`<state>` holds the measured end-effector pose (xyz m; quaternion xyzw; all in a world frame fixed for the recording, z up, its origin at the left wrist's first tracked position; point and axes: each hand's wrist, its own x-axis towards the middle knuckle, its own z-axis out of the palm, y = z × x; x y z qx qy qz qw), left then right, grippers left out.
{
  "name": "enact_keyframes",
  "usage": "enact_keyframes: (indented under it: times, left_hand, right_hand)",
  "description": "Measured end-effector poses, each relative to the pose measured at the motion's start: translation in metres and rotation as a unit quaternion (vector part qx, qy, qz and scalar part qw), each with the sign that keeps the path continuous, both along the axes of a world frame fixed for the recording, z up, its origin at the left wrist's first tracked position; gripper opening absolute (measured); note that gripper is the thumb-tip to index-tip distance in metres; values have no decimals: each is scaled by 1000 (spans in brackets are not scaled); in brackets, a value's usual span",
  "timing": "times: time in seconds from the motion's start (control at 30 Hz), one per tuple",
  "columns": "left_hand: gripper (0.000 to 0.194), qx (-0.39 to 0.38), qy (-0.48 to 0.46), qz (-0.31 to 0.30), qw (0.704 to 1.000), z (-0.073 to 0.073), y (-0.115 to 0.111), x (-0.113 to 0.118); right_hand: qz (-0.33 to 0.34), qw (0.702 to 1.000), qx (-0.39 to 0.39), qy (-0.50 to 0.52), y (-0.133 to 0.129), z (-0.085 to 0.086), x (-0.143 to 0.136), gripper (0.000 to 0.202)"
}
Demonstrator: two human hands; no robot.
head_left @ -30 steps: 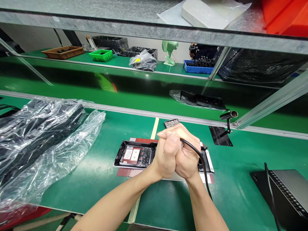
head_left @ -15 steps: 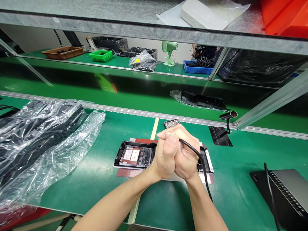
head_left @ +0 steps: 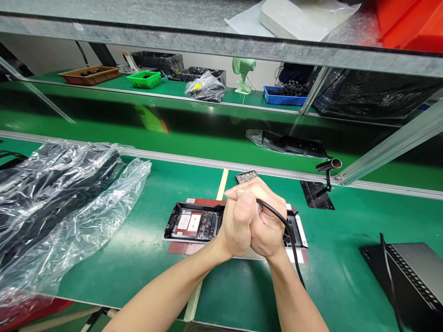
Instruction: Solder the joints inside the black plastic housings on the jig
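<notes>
My left hand [head_left: 238, 221] and my right hand [head_left: 268, 226] are clasped together around a tool whose black cable [head_left: 291, 240] runs out of the grip toward me. Both hands sit over a long black plastic housing [head_left: 194, 224] that lies on a red and white mat [head_left: 180, 247] on the green bench. The tool's body and tip are hidden inside my fists. A small black patterned pad [head_left: 247, 176] lies just beyond my knuckles.
A heap of black parts in clear plastic bags [head_left: 58, 203] fills the left. A dark grey box [head_left: 411, 276] stands at the right. A small pipe nozzle [head_left: 330, 165] and a black sheet [head_left: 316, 195] sit behind. Trays, a fan and bagged parts lie beyond the conveyor.
My hands have barely shifted. A person's hands at the blue tray in the far background have gone out of sight.
</notes>
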<state>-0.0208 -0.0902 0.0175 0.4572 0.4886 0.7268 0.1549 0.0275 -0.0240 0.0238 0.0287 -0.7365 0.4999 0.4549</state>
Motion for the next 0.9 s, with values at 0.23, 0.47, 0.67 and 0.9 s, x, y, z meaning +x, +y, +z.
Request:
enact_keyframes:
  times: [0.23, 0.47, 0.67, 0.9]
  left_hand:
    - [51, -30, -4, -9, 1000, -2, -1, 0]
    - [50, -6, -6, 5, 1000, -5, 0, 1]
    - [57, -44, 12, 17, 999, -2, 0, 1]
    - [63, -21, 36, -35, 998, 13, -1, -1]
  right_hand:
    - [2, 1000, 7, 9, 1, 0, 0, 15]
    - [7, 1000, -2, 8, 1, -1, -1, 15]
    - [5, 1000, -9, -3, 1, -1, 0, 17]
    - [-13, 999, -12, -48, 4, -6, 8, 16]
